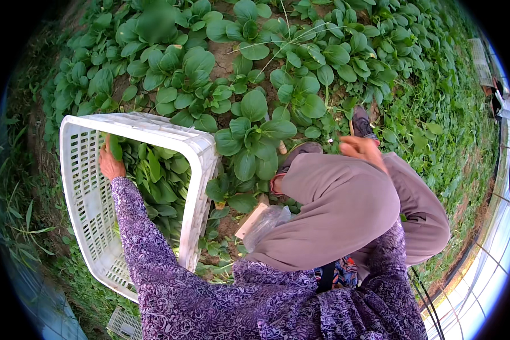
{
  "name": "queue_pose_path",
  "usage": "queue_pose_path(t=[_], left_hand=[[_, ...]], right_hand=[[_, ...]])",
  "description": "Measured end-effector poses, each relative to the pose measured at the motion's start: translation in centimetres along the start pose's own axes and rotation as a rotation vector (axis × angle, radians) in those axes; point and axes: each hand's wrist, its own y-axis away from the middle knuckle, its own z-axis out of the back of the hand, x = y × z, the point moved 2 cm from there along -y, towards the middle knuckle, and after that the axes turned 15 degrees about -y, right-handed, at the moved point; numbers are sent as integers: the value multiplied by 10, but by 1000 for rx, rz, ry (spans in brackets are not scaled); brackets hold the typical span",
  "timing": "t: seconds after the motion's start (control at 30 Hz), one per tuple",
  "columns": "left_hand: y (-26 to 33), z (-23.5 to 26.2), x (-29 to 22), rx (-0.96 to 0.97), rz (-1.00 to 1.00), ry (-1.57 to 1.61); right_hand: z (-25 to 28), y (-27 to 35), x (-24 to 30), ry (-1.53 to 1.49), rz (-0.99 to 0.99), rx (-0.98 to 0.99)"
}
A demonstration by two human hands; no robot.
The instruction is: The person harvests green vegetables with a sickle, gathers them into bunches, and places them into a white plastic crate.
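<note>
My left hand (111,163) is inside a white plastic crate (201,148) at the left. A broad green leaf (116,147) lies across its fingers, which seem closed on this leafy green; part of the grip is hidden. Beside it, cut leafy greens (160,175) with pale stems are heaped in the crate, which leans on its side with its mouth toward me. My right hand (364,151) is over my bent legs, near a dark shoe (362,122). Its fingers are curled and slightly blurred, and whatever they may hold cannot be made out.
Rows of growing leafy greens (255,139) stand in soil ahead. A wooden block (251,220) and a clear plastic bag (268,225) lie between crate and knee. Another pale crate (124,324) is at the lower left. Plastic sheeting (487,266) lines the right side.
</note>
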Motion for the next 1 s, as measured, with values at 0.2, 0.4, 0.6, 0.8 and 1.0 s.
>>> queue_pose_path(t=[0.2,0.4,0.6,0.8,1.0], left_hand=[[18,-110,44,125,-183,-61],[-15,-92,75,217,-159,204],[-9,3,48,180,-46,79],[26,240,-32,-176,-105,412],[90,326,-226,-135,-536,849]], right_hand=[[-122,-119,-118,210,399,49],[-161,-157,-148,327,419,-93],[-154,-173,-178,426,351,-83],[-131,-157,-161,303,421,44],[-69,-119,-134,494,68,286]])
